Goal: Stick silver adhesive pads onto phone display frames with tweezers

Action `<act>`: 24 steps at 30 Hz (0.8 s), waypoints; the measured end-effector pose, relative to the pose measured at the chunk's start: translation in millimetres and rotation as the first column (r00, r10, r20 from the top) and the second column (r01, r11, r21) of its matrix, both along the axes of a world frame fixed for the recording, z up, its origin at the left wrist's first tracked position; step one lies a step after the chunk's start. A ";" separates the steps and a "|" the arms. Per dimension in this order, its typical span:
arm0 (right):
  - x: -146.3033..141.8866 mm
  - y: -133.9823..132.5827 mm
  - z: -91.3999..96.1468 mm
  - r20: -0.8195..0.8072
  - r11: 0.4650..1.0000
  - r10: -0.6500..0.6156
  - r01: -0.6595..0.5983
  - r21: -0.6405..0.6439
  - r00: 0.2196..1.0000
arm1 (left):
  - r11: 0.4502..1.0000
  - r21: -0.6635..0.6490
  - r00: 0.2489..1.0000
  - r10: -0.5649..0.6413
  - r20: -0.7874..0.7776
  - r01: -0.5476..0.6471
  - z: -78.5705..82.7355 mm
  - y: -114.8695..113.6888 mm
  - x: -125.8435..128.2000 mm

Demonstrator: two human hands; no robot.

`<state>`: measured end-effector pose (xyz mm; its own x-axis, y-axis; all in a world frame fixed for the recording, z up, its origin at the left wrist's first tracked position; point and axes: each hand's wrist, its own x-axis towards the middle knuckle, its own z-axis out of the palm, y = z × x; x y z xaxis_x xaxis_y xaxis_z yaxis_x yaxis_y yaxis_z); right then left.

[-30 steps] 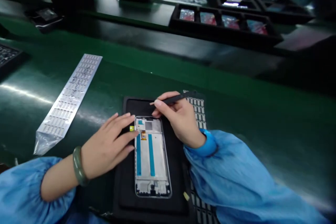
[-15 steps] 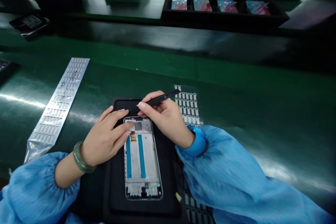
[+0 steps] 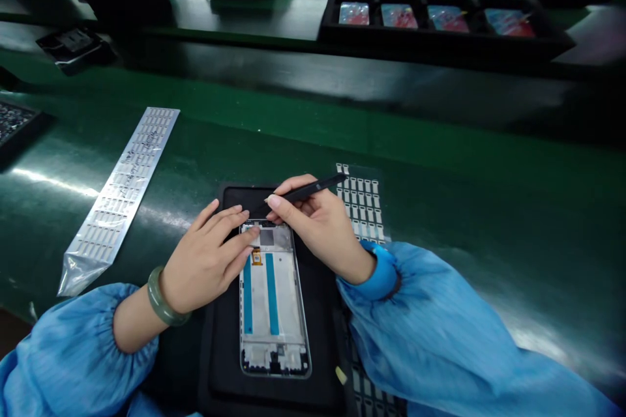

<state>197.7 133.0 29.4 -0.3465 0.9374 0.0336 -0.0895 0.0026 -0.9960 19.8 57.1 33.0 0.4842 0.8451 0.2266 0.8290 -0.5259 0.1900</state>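
Note:
An opened phone frame (image 3: 286, 303), silvery with two blue strips and a small orange flex piece near its top, lies on a black tray (image 3: 225, 365). My left hand (image 3: 208, 260) is open, its fingers spread, with fingertips resting on the upper left part of the phone frame. Just above the frame's top edge, my right hand (image 3: 317, 225) grips black tweezers (image 3: 308, 190) like a pen. Their tip points down-left toward the top of the frame, close to my left fingertips. Whether the tip touches the frame I cannot tell.
Beside my right wrist lies a clear sheet of small pale stickers (image 3: 362, 202). A long bagged sticker strip (image 3: 124, 192) lies at left. A yellowish scrap (image 3: 341, 375) sits on the tray's right side. On the back shelf stands a black compartment tray (image 3: 443, 45) with colourful wrapped pieces.
The whole view has shifted, so things appear slightly farther right and lower. Both hands keep nearly the same pose at the top of the phone frame, with the tweezers still held.

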 end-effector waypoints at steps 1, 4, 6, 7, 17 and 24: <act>-0.2 0.0 0.1 0.003 1.000 -0.004 0.004 -0.001 1.000 | 1.000 0.003 1.000 0.014 -0.006 -0.014 -0.3 -0.7 1.1; -0.7 0.0 -0.2 0.009 1.000 -0.013 0.013 0.002 1.000 | 0.999 0.007 0.998 0.048 -0.026 -0.048 -1.6 -2.4 4.2; -0.2 -0.1 -1.0 0.017 1.000 -0.014 0.014 0.019 1.000 | 0.998 0.006 0.998 0.057 -0.035 -0.056 -2.4 -3.0 5.4; 0.5 -0.1 -1.5 0.029 0.999 -0.017 0.016 0.033 0.999 | 0.998 0.004 0.998 0.056 -0.037 -0.056 -2.7 -3.2 5.7; 12.1 -3.8 -1.7 0.163 0.987 0.079 -0.101 0.127 0.983 | 0.998 -0.001 0.998 0.062 -0.020 -0.062 -2.0 -3.3 5.8; 9.8 -4.7 1.5 0.276 0.957 0.093 -0.162 0.239 0.957 | 0.998 -0.018 0.998 0.063 -0.006 -0.063 -2.5 -3.3 6.3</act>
<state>207.5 128.3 30.9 -0.4918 0.8559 0.1599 0.1554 0.2670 -0.9511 26.1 53.8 30.5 0.4312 0.8779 0.2082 0.8613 -0.4693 0.1949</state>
